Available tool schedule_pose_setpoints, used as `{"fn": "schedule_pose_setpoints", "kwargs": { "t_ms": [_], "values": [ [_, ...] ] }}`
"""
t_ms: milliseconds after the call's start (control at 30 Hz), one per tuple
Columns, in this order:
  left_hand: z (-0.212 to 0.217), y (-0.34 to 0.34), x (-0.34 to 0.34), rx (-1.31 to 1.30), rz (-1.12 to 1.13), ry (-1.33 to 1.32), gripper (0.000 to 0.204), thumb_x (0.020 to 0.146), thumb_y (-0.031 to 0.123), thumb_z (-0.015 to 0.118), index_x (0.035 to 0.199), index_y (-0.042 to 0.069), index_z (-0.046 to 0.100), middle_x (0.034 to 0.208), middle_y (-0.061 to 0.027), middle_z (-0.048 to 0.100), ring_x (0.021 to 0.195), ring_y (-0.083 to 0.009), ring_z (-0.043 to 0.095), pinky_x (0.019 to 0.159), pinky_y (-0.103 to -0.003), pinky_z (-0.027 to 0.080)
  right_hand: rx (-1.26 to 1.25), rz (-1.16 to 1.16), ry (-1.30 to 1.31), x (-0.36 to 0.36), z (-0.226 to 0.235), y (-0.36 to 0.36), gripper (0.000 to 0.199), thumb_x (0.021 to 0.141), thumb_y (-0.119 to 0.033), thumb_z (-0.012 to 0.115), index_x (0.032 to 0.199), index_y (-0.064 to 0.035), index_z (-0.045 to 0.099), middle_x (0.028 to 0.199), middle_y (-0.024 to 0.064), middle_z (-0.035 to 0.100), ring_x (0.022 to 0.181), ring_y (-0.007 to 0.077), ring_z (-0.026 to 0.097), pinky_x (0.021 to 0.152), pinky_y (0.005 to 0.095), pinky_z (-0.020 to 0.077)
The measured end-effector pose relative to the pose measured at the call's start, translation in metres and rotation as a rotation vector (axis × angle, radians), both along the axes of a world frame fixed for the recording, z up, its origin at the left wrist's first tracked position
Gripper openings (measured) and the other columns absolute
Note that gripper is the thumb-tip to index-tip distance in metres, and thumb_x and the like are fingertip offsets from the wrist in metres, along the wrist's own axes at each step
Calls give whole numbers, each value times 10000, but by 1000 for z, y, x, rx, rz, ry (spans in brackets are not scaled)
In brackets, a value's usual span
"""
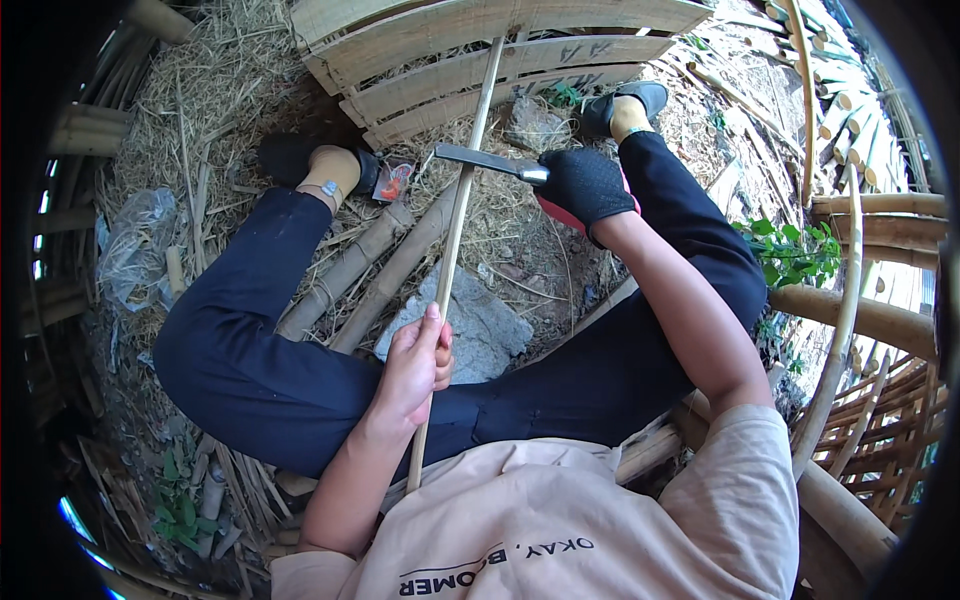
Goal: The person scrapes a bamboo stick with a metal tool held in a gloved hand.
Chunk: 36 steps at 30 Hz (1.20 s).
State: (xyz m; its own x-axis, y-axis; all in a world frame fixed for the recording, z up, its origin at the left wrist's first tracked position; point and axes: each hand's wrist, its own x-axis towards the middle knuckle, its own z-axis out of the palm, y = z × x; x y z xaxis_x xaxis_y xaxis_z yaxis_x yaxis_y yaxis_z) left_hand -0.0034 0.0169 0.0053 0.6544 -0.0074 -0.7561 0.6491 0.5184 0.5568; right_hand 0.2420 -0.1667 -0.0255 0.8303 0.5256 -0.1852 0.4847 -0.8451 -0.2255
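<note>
My bare left hand (415,365) is wrapped round a long, thin bamboo strip (456,235), thumb pointing up along it. The strip runs from near my waist to the wooden slats ahead. In a black and red glove, my right hand (588,190) is closed on the handle of a knife (490,162). Its straight steel blade points left and crosses the strip above my left hand, at or very near its surface. The glove hides most of the handle. A flat grey stone (470,320) lies on the ground between my legs, beneath the strip.
A slatted wooden crate (430,65) stands beyond my feet. Bamboo poles (375,265) lie between my legs, and a crumpled clear plastic bag (138,245) sits at left. Cut bamboo pieces (860,125) are piled far right, near a woven bamboo basket (880,420). Straw covers the ground.
</note>
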Motion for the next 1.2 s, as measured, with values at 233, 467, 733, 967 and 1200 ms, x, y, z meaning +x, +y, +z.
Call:
{"fn": "schedule_pose_setpoints", "kwargs": {
  "t_ms": [233,467,733,967,1200],
  "values": [
    [-2,1,-1,-10,5,-12,412,1075,438,384,804,136,452,550,106,243,406,-7,212,368,-200,168,-17,-56,-71,1,-6,2,218,791,-269,638,952,-184,757,839,149,724,813,342,711,753,456,556],
    [-2,2,-1,-19,11,-28,407,1077,431,384,806,136,454,550,110,226,405,-5,198,370,-198,166,12,-44,-33,0,-7,3,233,811,-313,639,969,-184,753,862,151,723,822,346,708,769,456,555],
    [0,2,-3,-43,16,-7,404,1076,422,393,800,133,455,552,112,216,409,-7,187,371,-206,157,86,213,78,-25,8,8,170,829,-282,631,921,-160,707,803,147,709,778,355,702,726,468,552],
    [-3,4,-6,-65,5,-6,416,1075,437,386,789,141,447,541,107,252,396,-5,214,365,-207,161,51,-61,-12,-14,6,14,209,834,-296,610,943,-178,744,835,153,720,799,351,709,738,464,557],
    [0,2,-4,-75,-2,-13,400,1081,407,380,799,133,446,560,95,216,416,-13,186,369,-206,162,51,-104,-4,16,-4,-16,251,832,-332,620,971,-171,753,901,166,724,855,368,702,792,455,554]
  ]
}}
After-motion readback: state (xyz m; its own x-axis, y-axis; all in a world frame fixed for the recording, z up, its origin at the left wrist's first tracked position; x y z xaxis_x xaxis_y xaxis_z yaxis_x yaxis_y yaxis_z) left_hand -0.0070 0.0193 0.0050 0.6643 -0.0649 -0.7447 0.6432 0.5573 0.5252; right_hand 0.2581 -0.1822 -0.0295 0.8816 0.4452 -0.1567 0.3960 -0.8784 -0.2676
